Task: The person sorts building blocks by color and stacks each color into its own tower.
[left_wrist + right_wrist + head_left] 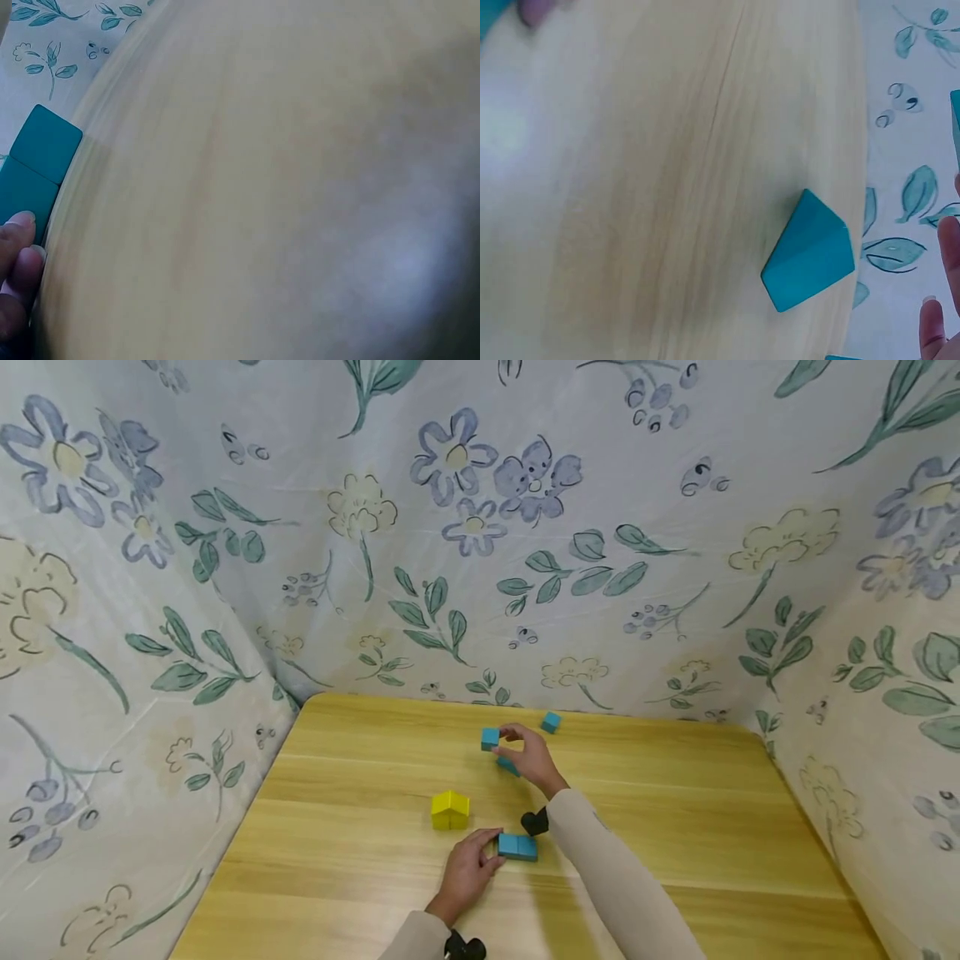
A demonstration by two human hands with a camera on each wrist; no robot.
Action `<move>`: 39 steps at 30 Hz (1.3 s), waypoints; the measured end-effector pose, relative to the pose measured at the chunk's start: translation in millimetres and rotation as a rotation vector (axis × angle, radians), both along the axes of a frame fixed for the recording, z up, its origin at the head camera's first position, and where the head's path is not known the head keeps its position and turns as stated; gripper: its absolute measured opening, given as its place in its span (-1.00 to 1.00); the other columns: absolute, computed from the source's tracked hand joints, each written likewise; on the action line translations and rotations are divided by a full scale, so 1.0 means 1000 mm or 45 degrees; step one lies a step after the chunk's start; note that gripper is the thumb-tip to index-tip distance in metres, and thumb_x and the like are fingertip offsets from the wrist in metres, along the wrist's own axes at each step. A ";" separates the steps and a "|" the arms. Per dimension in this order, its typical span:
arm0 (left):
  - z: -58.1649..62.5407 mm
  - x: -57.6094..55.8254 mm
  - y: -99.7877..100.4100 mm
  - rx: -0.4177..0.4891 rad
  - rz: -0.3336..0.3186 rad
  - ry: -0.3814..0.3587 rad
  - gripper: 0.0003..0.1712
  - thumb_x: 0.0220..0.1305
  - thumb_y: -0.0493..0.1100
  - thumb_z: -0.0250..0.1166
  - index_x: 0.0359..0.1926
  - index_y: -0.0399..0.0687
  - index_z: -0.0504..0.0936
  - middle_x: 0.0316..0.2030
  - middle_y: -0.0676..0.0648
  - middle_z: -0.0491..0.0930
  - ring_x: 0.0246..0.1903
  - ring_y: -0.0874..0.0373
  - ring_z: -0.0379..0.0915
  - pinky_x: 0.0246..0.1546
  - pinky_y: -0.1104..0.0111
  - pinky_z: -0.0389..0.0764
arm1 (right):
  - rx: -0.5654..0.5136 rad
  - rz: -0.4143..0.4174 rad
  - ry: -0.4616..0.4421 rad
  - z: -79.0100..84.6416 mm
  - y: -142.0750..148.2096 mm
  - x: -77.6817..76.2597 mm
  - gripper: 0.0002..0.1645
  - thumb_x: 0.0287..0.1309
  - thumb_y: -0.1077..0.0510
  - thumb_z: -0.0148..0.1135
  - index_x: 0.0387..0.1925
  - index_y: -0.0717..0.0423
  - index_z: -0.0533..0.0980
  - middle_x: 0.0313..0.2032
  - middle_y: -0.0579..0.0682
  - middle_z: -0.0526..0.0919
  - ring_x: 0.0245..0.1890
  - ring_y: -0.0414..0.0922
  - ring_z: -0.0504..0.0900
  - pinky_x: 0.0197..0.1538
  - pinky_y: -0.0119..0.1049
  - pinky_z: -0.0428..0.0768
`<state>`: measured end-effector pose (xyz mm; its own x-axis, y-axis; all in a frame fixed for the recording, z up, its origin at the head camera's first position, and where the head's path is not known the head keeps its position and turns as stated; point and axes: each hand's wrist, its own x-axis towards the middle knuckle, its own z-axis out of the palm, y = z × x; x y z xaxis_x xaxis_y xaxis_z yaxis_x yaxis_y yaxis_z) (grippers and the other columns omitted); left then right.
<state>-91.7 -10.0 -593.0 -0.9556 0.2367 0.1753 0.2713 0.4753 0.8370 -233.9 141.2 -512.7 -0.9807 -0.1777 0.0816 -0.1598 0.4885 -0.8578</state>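
Note:
In the head view, my left hand (466, 870) pinches the near end of two blue blocks (517, 847) lying side by side on the table. The left wrist view has its fingers (22, 244) against the lower of these two blue blocks (45, 142). Farther back, my right hand (531, 757) holds a blue cube (490, 739) by its thumb and fingertips. A blue triangular block (508, 765) lies beneath that hand, partly hidden by it; it shows fully as a wedge (810, 251) in the right wrist view.
A yellow house-shaped block pair (450, 811) stands left of the blue blocks. Another blue block (551, 722) lies near the back edge of the wooden table (360, 735). Flowered cloth (465, 610) hangs behind the table and along its sides.

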 end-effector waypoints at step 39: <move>0.000 0.000 0.000 0.020 -0.026 -0.060 -0.53 0.19 -0.23 0.36 0.14 -0.17 0.56 -0.10 -0.06 0.60 -0.59 0.41 0.29 -0.58 0.49 0.40 | -0.170 -0.084 -0.088 -0.044 0.037 0.127 -0.58 0.07 0.07 0.42 -0.03 0.13 0.59 -0.07 0.01 0.64 0.01 0.06 0.53 0.19 0.20 0.30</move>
<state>-92.1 -10.2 -593.2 -0.9578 0.2540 0.1343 0.2411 0.4564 0.8565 -106.9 178.6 -557.1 -0.9940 -0.1047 0.0317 -0.0691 0.3771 -0.9236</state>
